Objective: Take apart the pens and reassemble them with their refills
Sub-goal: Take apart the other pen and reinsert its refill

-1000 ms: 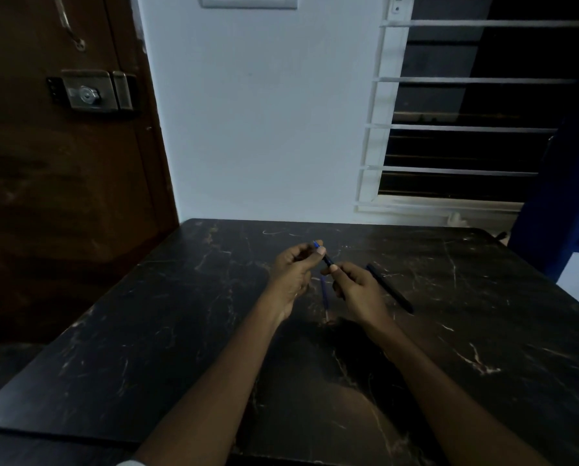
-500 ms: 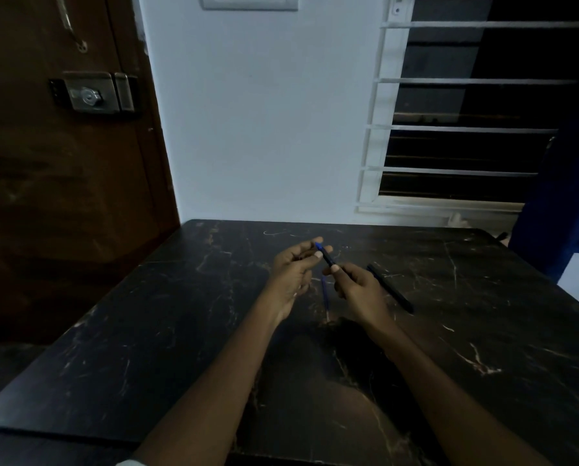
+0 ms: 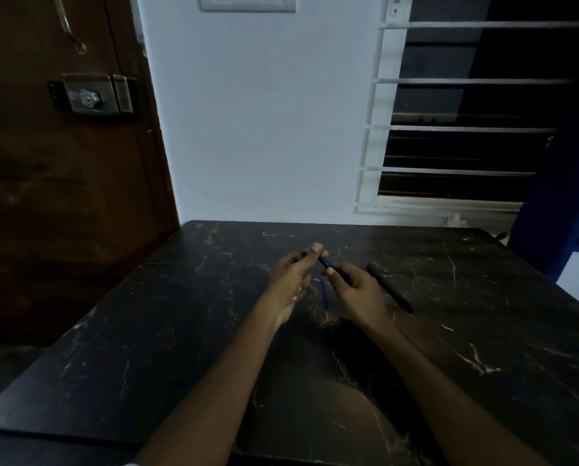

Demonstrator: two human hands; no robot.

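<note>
A dark pen (image 3: 324, 262) with a blue end is held between both hands above the middle of the black marble table (image 3: 180, 314). My left hand (image 3: 293, 280) pinches its far blue end with fingertips. My right hand (image 3: 355, 290) grips its near end. A thin blue refill (image 3: 324, 293) lies on the table between the hands, pointing toward me. A second black pen (image 3: 389, 288) lies on the table just right of my right hand.
A white wall stands behind the table. A brown door (image 3: 62, 163) with a metal lock (image 3: 91, 94) is at the left. A barred window (image 3: 459, 122) and a blue curtain (image 3: 564, 203) are at the right.
My left fingers have shifted slightly along the pen's blue end, covering more of it. The hands and the pen otherwise stay in the same place.
</note>
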